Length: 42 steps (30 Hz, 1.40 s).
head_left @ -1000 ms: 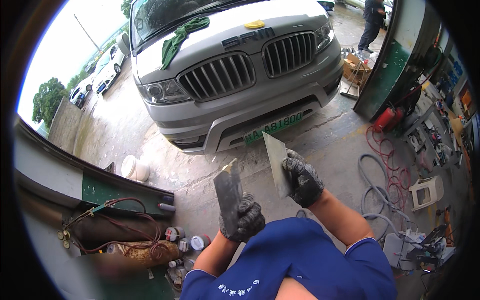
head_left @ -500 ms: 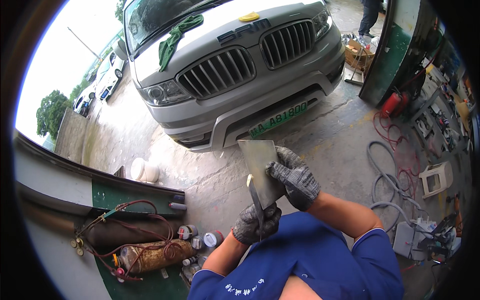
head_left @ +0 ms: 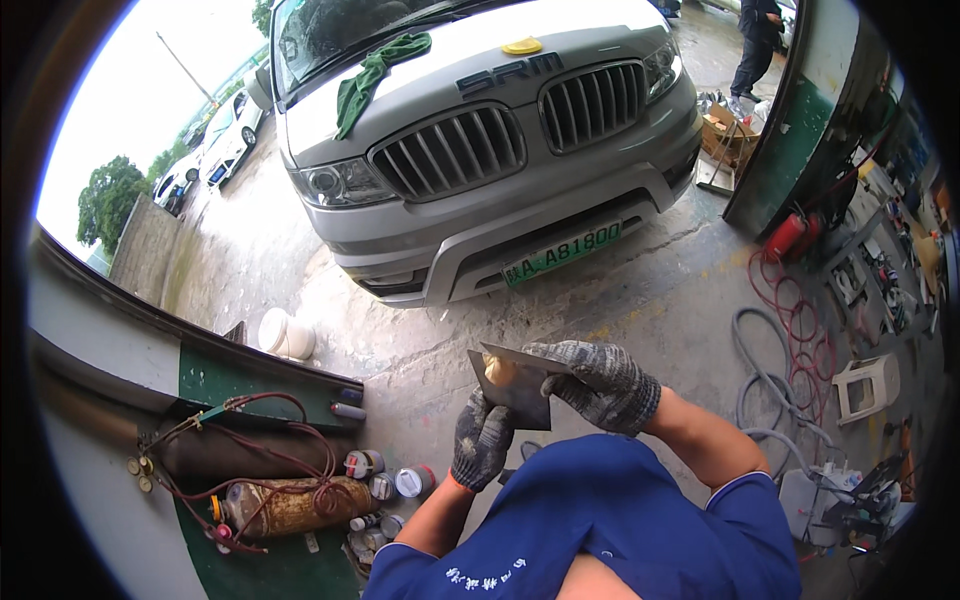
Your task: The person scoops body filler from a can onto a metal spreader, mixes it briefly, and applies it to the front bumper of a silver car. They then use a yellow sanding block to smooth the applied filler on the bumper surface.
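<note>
My gloved left hand is closed on a dark, flat-bladed scraper, its broad face turned up. A dab of cream-coloured putty lies near the top of this blade. From the right, my gloved right hand grips a thin flat metal plate, seen almost edge-on. This plate slants over the scraper, its far end beside the putty; whether it touches the putty I cannot tell. Both gloves are knitted, mottled grey. The tools are held before my blue shirt, above the concrete floor.
Ahead stands a silver-grey car with a green cloth and yellow pad on its bonnet. Gas cylinders and several cans lie left, near a white bucket. Hoses and a stool are right.
Both hands have drawn lower and closer to my body. The plate has tipped from upright to nearly edge-on, and the scraper has turned to show its broad face, bringing the putty between them.
</note>
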### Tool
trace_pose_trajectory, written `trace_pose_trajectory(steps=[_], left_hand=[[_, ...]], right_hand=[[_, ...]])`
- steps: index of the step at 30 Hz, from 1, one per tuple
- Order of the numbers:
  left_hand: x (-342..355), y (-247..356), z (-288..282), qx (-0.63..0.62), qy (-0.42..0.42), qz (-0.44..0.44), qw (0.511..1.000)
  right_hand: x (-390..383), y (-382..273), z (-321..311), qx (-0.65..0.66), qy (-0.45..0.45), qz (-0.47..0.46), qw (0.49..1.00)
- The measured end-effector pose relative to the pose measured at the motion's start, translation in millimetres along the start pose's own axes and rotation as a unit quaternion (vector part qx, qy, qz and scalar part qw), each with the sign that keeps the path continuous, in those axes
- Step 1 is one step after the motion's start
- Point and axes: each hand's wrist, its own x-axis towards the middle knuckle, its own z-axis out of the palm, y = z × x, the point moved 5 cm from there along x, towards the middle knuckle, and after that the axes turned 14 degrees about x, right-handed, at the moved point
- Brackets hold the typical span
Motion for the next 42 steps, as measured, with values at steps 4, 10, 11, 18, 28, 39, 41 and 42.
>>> trace_pose_trajectory(steps=[4, 10, 11, 18, 28, 39, 41, 42], left_hand=[[-2.4, -7.6, -3.4, -0.007, -0.018, -0.024, 1.0], [-4.9, 10.4, 22.0, -0.037, -0.068, 0.09, 0.993], [-8.2, 26.3, 24.7, 0.005, -0.061, 0.11, 0.992], [-10.5, 13.3, 25.4, 0.063, -0.079, 0.045, 0.994], [-6.5, 10.7, 11.9, -0.024, -0.053, -0.003, 0.998], [-9.4, -2.1, 15.0, -0.024, -0.058, -0.018, 0.998], [-9.3, 4.2, 23.4, -0.024, -0.034, 0.004, 0.999], [-7.9, 20.3, 28.1, 0.009, -0.007, 0.103, 0.995]], right_hand=[[1.6, 11.2, -9.8, -0.095, 0.045, -0.007, 0.994], [7.0, -34.3, 19.9, -0.165, 0.068, -0.21, 0.961], [1.7, -29.3, 27.5, -0.178, 0.067, -0.193, 0.963], [-12.3, -16.6, 24.6, -0.173, 0.031, -0.214, 0.961], [-10.5, 0.2, -20.4, 0.347, 0.24, 0.0, 0.907], [9.5, -13.7, -9.0, -0.136, 0.063, -0.095, 0.984], [4.3, -38.0, 11.7, -0.21, 0.059, -0.193, 0.957], [-2.8, -38.0, 25.6, -0.204, 0.045, -0.188, 0.96]])
